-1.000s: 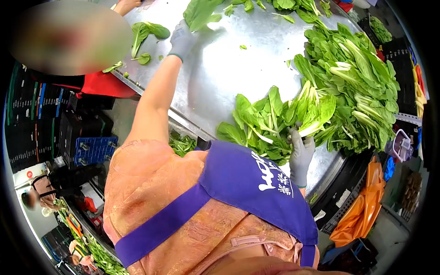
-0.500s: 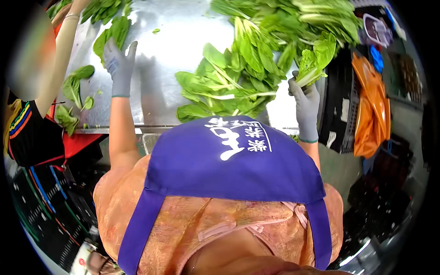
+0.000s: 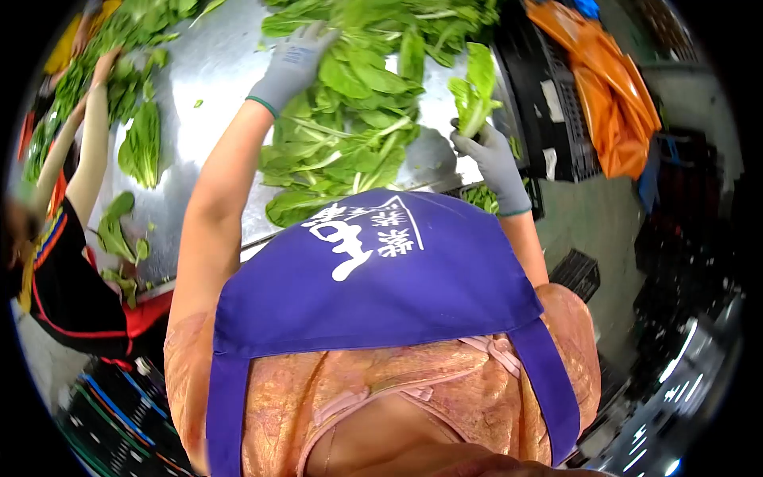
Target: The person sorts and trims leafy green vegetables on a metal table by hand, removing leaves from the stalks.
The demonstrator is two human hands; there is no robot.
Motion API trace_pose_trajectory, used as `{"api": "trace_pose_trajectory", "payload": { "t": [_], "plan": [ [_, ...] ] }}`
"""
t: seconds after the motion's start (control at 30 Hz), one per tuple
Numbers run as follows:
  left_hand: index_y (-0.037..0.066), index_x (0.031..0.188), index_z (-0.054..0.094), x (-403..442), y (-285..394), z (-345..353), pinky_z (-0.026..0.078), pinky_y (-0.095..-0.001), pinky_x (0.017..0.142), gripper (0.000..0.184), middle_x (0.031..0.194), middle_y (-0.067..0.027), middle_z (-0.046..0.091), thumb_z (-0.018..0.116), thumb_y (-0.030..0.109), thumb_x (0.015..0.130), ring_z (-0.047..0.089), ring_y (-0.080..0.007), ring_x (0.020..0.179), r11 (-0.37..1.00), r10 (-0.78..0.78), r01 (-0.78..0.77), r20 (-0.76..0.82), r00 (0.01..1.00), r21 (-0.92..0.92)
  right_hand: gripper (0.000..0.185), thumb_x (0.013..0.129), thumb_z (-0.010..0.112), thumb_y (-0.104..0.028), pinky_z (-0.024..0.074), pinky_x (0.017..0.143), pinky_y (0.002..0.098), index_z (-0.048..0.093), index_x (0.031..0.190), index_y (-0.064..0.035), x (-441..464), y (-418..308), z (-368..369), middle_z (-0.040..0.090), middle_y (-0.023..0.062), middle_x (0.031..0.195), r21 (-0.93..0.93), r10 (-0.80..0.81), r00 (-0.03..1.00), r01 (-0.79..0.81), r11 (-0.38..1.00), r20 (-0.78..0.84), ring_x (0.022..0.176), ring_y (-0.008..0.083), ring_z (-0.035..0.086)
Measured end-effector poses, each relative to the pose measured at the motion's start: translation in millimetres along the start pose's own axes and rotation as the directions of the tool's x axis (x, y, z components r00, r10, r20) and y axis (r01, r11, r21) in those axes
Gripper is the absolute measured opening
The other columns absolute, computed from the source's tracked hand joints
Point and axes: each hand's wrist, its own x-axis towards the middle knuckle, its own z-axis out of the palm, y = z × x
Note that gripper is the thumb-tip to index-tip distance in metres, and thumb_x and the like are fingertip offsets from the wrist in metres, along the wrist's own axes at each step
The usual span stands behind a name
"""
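Note:
My left hand (image 3: 292,65), in a grey glove, reaches to the left edge of the heap of leafy greens (image 3: 358,75) on the metal table (image 3: 191,79). Its fingertips are blurred against the leaves, and whether they grip any is unclear. On the right, my gloved right hand (image 3: 489,155) pinches the pale stem end of a small leafy green (image 3: 475,91), its leaves pointing up and away, over the table's right side. Dark marks show on this glove's fingertips.
At the left a co-worker's arms (image 3: 91,151) reach into another pile of greens (image 3: 135,48). Loose leaves (image 3: 118,230) lie near the table's front left. Black crates (image 3: 548,103) and an orange plastic sheet (image 3: 604,95) stand beyond the right edge.
The view has turned. My left hand has left the large leaf at the left and moved to the heap. My right hand still holds a leafy green, away from the heap.

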Motion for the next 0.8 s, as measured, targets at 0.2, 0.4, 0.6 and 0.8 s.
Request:
{"api": "trace_pose_trajectory", "payload": {
  "t": [0.2,0.4,0.6,0.8],
  "plan": [
    [0.022,0.138,0.05,14,-18,17,0.041,-0.0481,0.101,0.066,0.131,-0.0102,0.055,0.059,-0.003,0.078,0.051,-0.0342,0.123,0.998,0.047,-0.044,0.066,0.997,-0.039,0.04,0.091,0.067,-0.019,0.0489,0.082,0.0249,0.061,0.125,0.0019,-11,1,-4,0.068,0.0052,0.106,0.186,0.043,0.996,-0.057,0.981,0.081,0.09,0.0097,0.061],
    [0.017,0.126,0.058,-3,-36,13,0.044,-0.0426,0.095,0.052,0.112,-0.0105,0.061,0.067,0.009,0.076,0.055,-0.0332,0.111,0.985,0.051,-0.046,0.03,0.998,-0.168,0.04,0.089,0.068,-0.014,0.0509,0.085,0.0281,0.06,0.125,0.0019,-24,23,-25,0.068,0.0058,0.108,0.091,0.091,0.974,-0.112,0.99,0.205,0.093,0.0143,0.064],
    [0.003,0.12,0.063,-31,-45,-11,0.051,-0.0311,0.085,0.037,0.094,-0.0101,0.07,0.066,0.023,0.089,0.067,-0.0192,0.093,0.544,-0.234,0.365,0.281,0.931,-0.756,0.039,0.076,0.067,-0.007,0.0516,0.081,0.0321,0.067,0.114,0.0004,-110,115,-117,0.069,0.0077,0.111,-0.395,0.277,0.944,-0.19,0.899,0.176,0.088,0.0174,0.063],
    [0.001,0.13,0.056,-61,-21,-40,0.055,-0.0267,0.075,0.044,0.109,-0.0065,0.067,0.06,0.03,0.097,0.065,-0.0127,0.093,-0.18,-0.239,0.511,0.541,0.806,-0.841,0.041,0.086,0.07,-0.01,0.0551,0.077,0.0369,0.055,0.122,0.0004,-216,254,-199,0.065,0.0114,0.109,0.541,0.644,0.733,-0.459,0.705,-0.218,0.084,0.0237,0.066]
  ]
}}
